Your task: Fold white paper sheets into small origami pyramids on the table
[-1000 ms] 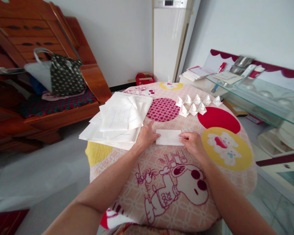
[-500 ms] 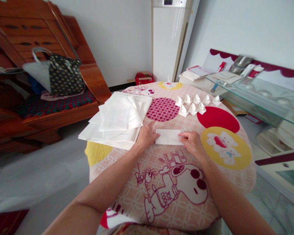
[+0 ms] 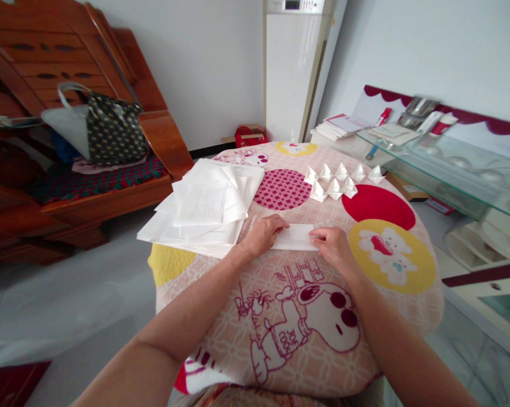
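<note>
Far out beyond the left hand, a bag (image 3: 115, 130) sits on the wooden sofa (image 3: 153, 133). Nearer in, just beside that hand, there's a loose pile of sheets (image 3: 199, 206), the top ones askew. And here's the left hand (image 3: 263, 233), right over the left end of the white slip (image 3: 295, 243)! The slip lies flat on the cloth-covered counter (image 3: 422, 311), squarely between the two hands. Delicate work now: it looks like squaring or creasing, and doing it well would mean lining up the edges first, holding one end firm and pressing evenly along the fold, because that soft cloth may well give underneath and blur the line.

Look at the pose: left forearm slanting in, palm low, fingers bent together with their tips by the slip's far edge; whether they grip or simply press, one cannot tell. Across to the right hand (image 3: 333, 243), coming in from the other side, knuckles up, fingers tucked, thumb and forefinger seemingly closed on the slip's right end with hardly a gap. Beyond its knuckles, well apart, eight folded pieces (image 3: 333, 189) stand in two rows, five behind three. Farther right of that hand, a glass shelf (image 3: 462, 175) juts in.
</note>
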`<state>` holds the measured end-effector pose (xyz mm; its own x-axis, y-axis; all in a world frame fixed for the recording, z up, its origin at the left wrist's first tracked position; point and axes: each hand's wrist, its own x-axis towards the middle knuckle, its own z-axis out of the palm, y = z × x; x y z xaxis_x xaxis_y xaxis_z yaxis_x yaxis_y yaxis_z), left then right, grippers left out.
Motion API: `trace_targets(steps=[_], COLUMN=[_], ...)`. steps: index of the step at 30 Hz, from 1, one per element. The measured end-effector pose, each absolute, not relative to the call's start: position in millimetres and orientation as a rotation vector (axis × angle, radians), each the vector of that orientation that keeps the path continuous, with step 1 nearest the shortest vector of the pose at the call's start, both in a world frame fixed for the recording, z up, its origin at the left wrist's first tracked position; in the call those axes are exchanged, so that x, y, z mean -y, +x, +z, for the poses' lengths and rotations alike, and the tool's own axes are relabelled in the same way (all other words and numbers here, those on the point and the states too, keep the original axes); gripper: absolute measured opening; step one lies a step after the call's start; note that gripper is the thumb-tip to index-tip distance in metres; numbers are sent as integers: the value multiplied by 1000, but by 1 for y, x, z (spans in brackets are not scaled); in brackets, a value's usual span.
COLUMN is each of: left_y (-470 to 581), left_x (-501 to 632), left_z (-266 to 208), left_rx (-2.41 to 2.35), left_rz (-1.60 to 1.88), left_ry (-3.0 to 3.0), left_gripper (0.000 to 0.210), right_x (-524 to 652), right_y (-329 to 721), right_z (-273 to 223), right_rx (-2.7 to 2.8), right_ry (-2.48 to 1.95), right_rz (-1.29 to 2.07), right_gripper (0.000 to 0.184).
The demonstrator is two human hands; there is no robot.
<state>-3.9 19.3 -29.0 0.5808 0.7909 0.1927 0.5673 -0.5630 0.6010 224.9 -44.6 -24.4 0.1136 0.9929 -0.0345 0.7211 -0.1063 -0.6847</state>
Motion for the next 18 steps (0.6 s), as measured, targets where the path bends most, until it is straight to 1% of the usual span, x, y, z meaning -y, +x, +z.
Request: trace_targets(steps=[5,10,13,18], left_y=[-4,0,2,3], left_x=[-20,-14,-10,-7], left_z=[-28,-26,-26,-27], left_rx=[-1021,-1079,-1124,-1159], left_rz=[562,532,515,476], left_ry=[2289,2283,2276,2281], left_gripper=[35,22,26,34], right_x=[44,44,46,48], right_y=[223,223,224,227], right_z=[-25,-23,-21,-19], right_rx=[1687,1813,1854,1854], right_ry=[-1904,-1946,-1980,-1954], right_rz=[652,504,476,546], right_gripper=[29,26,28,30])
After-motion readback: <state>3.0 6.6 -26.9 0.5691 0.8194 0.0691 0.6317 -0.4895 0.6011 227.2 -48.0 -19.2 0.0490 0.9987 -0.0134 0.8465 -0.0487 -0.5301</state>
